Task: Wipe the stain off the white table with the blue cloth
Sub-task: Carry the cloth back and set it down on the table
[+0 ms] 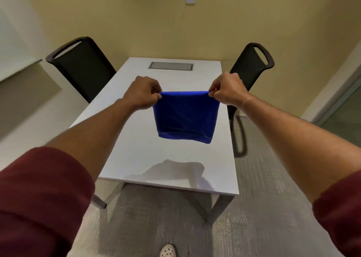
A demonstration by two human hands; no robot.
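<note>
The blue cloth (185, 116) hangs in the air above the white table (136, 155), stretched flat between both hands. My left hand (142, 92) pinches its top left corner and my right hand (226, 90) pinches its top right corner. The cloth's lower edge hangs free above the tabletop, and its shadow falls on the table near the front edge. I cannot make out any stain on the visible tabletop.
A black chair (82, 67) stands at the table's left side and another black chair (252, 65) at its right. A grey cable hatch (171, 66) is set into the far end of the table. Grey carpet and my shoe (168, 251) lie below.
</note>
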